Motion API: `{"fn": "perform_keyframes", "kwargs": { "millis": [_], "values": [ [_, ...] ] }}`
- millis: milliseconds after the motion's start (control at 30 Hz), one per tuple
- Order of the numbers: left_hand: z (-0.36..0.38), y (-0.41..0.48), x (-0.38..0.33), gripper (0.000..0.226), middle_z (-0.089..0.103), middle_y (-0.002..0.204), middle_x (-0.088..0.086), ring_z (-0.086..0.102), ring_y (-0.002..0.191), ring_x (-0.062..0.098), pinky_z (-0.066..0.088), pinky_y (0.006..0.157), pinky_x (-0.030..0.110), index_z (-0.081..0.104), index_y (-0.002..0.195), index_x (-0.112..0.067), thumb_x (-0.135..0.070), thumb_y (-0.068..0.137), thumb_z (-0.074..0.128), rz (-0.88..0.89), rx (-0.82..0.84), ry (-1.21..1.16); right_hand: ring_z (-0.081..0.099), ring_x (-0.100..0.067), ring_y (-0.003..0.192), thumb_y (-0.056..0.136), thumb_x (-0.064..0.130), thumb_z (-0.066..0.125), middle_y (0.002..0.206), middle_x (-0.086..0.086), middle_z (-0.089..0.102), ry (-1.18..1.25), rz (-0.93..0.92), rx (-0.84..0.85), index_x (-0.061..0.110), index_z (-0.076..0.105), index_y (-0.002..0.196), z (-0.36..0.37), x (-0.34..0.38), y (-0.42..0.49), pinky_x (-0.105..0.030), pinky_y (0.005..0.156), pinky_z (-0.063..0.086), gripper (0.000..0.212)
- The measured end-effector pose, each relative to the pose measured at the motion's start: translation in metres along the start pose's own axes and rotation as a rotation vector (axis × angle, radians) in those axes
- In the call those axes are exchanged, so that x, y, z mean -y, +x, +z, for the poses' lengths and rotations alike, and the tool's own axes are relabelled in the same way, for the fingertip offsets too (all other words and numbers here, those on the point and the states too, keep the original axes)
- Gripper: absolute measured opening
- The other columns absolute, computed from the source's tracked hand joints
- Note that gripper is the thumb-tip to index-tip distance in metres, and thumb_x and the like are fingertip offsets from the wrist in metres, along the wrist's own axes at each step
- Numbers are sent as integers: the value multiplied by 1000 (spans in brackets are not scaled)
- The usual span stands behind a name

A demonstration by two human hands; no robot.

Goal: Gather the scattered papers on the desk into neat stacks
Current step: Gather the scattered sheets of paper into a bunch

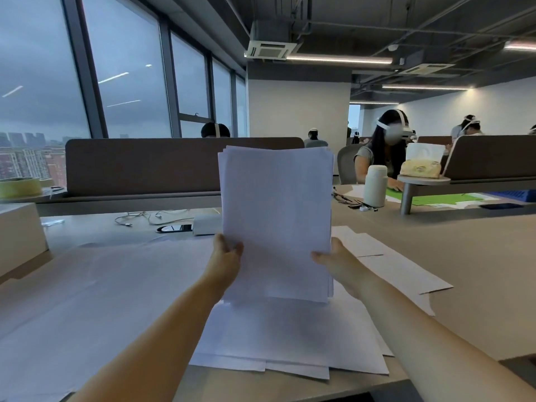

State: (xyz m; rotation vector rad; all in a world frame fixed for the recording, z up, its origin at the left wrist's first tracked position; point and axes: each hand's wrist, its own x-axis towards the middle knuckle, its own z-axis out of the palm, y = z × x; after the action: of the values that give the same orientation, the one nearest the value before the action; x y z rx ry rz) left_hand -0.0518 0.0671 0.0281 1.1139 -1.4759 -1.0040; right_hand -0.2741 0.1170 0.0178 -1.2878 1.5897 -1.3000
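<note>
At the far left of the frame a roll of green tape (20,187) sits beyond a white box (20,236). Further in, a pale cable (150,219) lies on the desk (470,285). A large thin sheet (101,285) covers the desk's lower left. Just left of centre, the left hand (226,256) grasps the left edge of the paper stack (275,216), thumb on the near face. The stack stands upright mid-frame between both hands, its lower edge over loose sheets (290,340) lying flat near the desk's front. Whether it touches them is unclear. The right hand (336,261) clasps the stack's right edge, thumb across the front. Flat cardboard pieces (397,265) lie to the right, with a white bottle (375,185) behind them.
</note>
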Motion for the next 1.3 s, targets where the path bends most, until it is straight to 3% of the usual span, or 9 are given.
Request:
{"fn": "perform_keyframes", "kwargs": {
  "millis": [133, 233, 467, 600, 733, 833, 967, 1200, 1300],
  "values": [
    [4, 3, 11, 17, 50, 112, 8, 50, 100, 25, 41, 84, 35, 34, 116, -14, -13, 99, 37, -66, -7, 39, 56, -24, 110, 96, 6, 43, 121, -5, 57, -128, 2, 21, 15, 45, 124, 6, -4, -7, -35, 94, 45, 30],
    [6, 11, 6, 23, 53, 109, 11, 53, 95, 26, 45, 82, 38, 38, 119, -12, -14, 97, 39, -81, -25, -1, 58, -27, 100, 94, 8, 41, 113, -8, 60, -177, -26, -114, 14, 50, 113, 2, 3, -4, -30, 73, 47, 22],
    [-20, 25, 25, 40, 53, 95, 13, 50, 93, 28, 40, 84, 34, 45, 128, -1, -19, 94, 53, -325, -39, 92, 48, -25, 86, 91, 3, 44, 100, -11, 55, 49, 143, -358, 10, 56, 112, -37, -17, 9, -24, 60, 33, 25],
    [-27, 22, 36, 53, 49, 131, 19, 48, 116, 35, 38, 98, 41, 40, 137, 3, -23, 94, 55, -408, -32, 256, 47, -25, 93, 94, -1, 44, 105, -12, 53, 174, 268, -443, 6, 55, 120, -59, -33, 6, -30, 66, 40, 29],
    [-13, 14, 34, 46, 52, 115, 15, 51, 93, 28, 41, 94, 36, 42, 137, -1, -19, 96, 53, -483, 19, -65, 56, -32, 104, 94, 0, 42, 125, -22, 57, 234, 376, -500, 1, 48, 133, -66, -41, 3, -35, 75, 38, 39],
    [-3, 12, 32, 52, 34, 147, 19, 48, 123, 37, 40, 101, 39, 33, 144, -6, -22, 98, 51, -598, 56, -343, 56, -33, 101, 95, 0, 43, 117, -23, 58, 180, 383, -478, -1, 51, 129, -62, -39, 6, -36, 71, 39, 34],
    [1, 15, 31, 60, 27, 150, 23, 44, 128, 43, 41, 103, 46, 22, 147, -1, -26, 99, 47, -678, 90, -468, 50, -28, 92, 95, 0, 43, 105, -17, 54, 35, 352, -348, 1, 54, 123, -47, -31, 11, -35, 70, 38, 30],
    [5, 19, 30, 36, 66, 89, 12, 69, 64, 23, 57, 47, 28, 55, 118, -4, -31, 95, 53, -737, 296, -357, 59, -29, 93, 93, -5, 44, 101, -12, 63, 57, 286, -87, 11, 60, 91, -16, -25, 15, -35, 77, 49, 23],
    [6, 21, 34, 14, 61, 80, 10, 60, 64, 17, 51, 38, 21, 54, 109, -6, -10, 95, 51, -681, 206, -258, 58, -26, 86, 95, 3, 48, 91, -8, 63, 128, 220, -76, 11, 62, 96, -12, -24, 17, -31, 70, 46, 17]
  ]
}}
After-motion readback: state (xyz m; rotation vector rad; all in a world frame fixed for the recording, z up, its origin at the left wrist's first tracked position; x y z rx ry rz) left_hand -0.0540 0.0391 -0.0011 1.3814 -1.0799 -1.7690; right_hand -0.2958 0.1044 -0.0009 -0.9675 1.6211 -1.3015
